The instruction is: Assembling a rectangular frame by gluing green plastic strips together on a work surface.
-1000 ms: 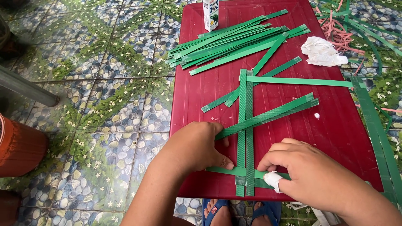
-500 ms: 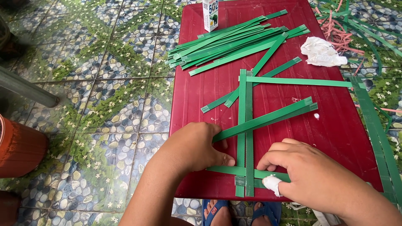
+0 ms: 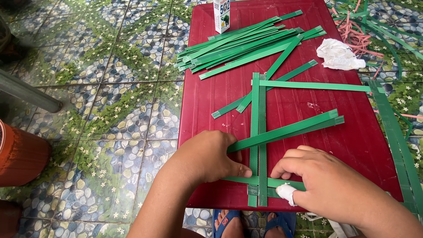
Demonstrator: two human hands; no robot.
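Flat green plastic strips are being crossed on a dark red board (image 3: 304, 53). Two upright strips (image 3: 258, 119) run down the board's middle. A horizontal strip (image 3: 240, 180) crosses them near the front edge. My left hand (image 3: 207, 156) presses on that crossing and on the low end of a slanted pair of strips (image 3: 291, 129). My right hand (image 3: 315, 178) pinches the horizontal strip just right of the uprights; one fingertip wears a white bandage (image 3: 287, 192). Another strip (image 3: 315, 86) lies across the uprights' tops.
A loose pile of green strips (image 3: 240, 44) lies at the board's far side beside a small white carton (image 3: 221, 15). A crumpled white cloth (image 3: 339, 55) sits at right, with pink and green scraps (image 3: 359, 31) beyond. An orange pot (image 3: 20, 154) stands left on the patterned tile floor.
The slanted pair of strips has swung slightly, its right end a little lower. Both hands stay at the front crossing with small finger shifts.
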